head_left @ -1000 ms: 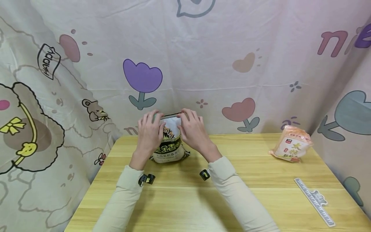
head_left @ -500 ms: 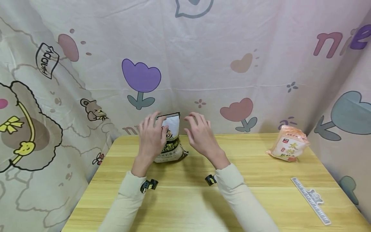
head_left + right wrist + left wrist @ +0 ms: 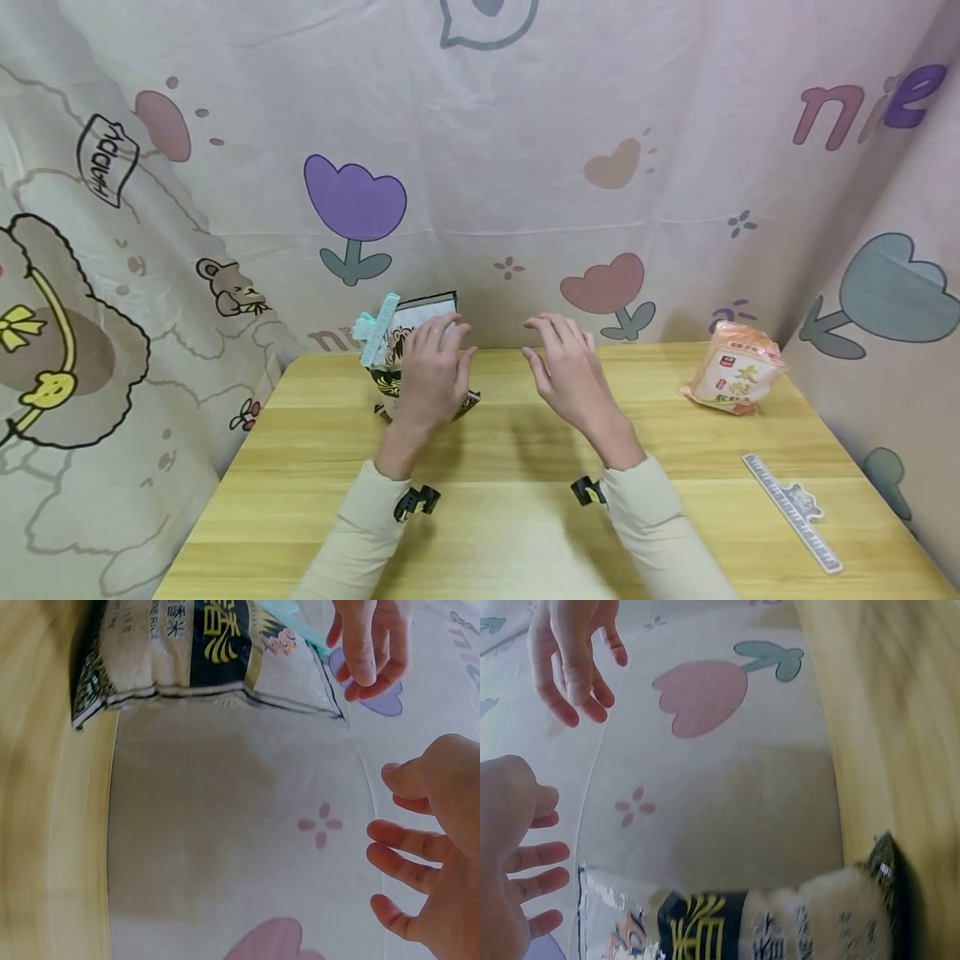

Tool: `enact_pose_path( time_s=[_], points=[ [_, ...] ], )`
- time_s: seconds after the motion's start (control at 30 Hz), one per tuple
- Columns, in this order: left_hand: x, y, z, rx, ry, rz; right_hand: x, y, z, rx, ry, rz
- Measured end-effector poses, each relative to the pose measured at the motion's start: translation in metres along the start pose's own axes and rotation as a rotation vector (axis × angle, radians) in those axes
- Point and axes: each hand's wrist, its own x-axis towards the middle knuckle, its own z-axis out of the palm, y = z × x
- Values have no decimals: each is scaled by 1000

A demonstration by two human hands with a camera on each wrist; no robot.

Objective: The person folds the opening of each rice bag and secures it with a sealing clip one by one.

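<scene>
A white rice bag [image 3: 423, 312] with a black band stands upright near the back of the table. Across its upper left corner sits a turquoise sealing clip [image 3: 381, 329]. My left hand [image 3: 430, 379] is in front of the bag and covers part of it, fingers loosely bent with nothing in them. To the right, apart from the bag, my right hand [image 3: 576, 379] hovers with relaxed fingers, holding nothing. The right wrist view shows a gap between the left hand [image 3: 369, 645] and the bag [image 3: 161, 656].
An orange-and-white food packet [image 3: 738, 371] stands at the table's back right. In front of it lies a grey sealing clip [image 3: 793, 512]. Printed cloth [image 3: 487, 167] hangs behind the wooden table [image 3: 510, 533] and at both sides.
Both hands have moved right and away from the bag's top; the right hand left its side first. The turquoise clip, mostly covered by the left hand before, now shows.
</scene>
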Motion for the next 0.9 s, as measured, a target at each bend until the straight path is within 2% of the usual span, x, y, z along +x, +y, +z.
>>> enact_pose_path(
  time_s=[0.3, 0.5, 0.73, 0.9],
  points=[
    [0, 28, 18, 22, -97, -4, -30, 23, -22, -57, 20, 13],
    [7, 47, 32, 29, -156, 37, -48, 42, -38, -99, 8, 48],
    [17, 66, 48, -5, -146, 92, -64, 61, -62, -140, 15, 80],
    [23, 78, 56, -30, -176, 77, -75, 71, -78, -144, 20, 97]
  ],
)
